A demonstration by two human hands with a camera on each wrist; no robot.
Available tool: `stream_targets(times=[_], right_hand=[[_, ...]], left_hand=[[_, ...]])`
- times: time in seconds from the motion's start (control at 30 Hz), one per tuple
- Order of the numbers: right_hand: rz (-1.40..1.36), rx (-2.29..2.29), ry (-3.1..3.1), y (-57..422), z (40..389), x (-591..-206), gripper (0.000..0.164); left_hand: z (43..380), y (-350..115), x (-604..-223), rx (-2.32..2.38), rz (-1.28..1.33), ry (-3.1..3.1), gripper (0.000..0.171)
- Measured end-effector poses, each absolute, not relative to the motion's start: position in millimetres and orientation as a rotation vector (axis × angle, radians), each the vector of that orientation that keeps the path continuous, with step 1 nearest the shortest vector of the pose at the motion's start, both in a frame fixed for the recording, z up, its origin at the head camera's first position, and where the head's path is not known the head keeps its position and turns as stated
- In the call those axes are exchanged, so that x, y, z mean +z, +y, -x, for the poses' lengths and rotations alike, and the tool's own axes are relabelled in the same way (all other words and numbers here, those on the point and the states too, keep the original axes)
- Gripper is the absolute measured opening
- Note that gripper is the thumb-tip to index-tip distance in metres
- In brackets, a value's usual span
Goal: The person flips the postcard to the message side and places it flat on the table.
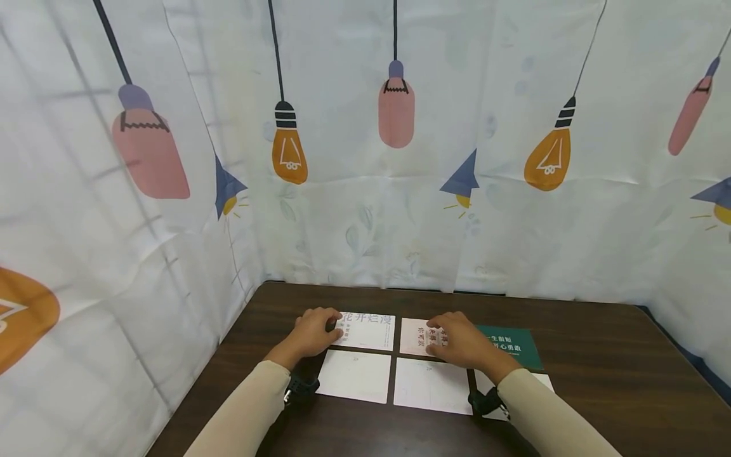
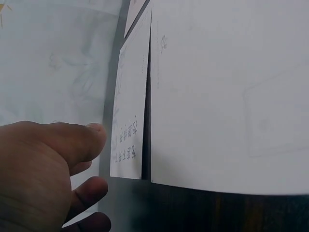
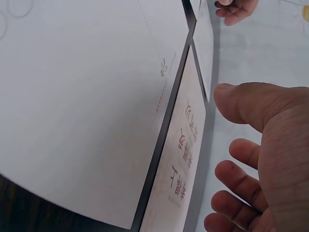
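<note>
Postcards lie in two rows on the dark table. In the head view my left hand is at the left edge of a white card with lilac lettering, thumb and fingers apart. My right hand hovers over the right part of a pinkish card with brown lettering, hiding some of it. Its fingers are loosely bent and spread in the right wrist view, with nothing between them. Nearer me are a mostly blank white card and another white card.
A green card with white lettering lies right of the pinkish one. Below it, a white card is partly covered by my right forearm. The wooden table ends at white curtains printed with hanging lamps.
</note>
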State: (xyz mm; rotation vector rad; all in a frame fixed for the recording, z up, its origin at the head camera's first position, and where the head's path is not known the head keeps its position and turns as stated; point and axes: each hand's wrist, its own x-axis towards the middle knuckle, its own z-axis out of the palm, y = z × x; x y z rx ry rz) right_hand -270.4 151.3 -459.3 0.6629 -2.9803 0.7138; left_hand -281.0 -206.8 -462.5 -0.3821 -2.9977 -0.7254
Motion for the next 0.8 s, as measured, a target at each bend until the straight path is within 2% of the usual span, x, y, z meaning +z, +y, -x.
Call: stream_targets(times=[0.8], right_hand=[[-0.684, 0.734, -2.987, 130, 281, -464, 0.058]], left_hand=[[290, -220, -461, -0.664, 0.365, -3.104, 0.038]])
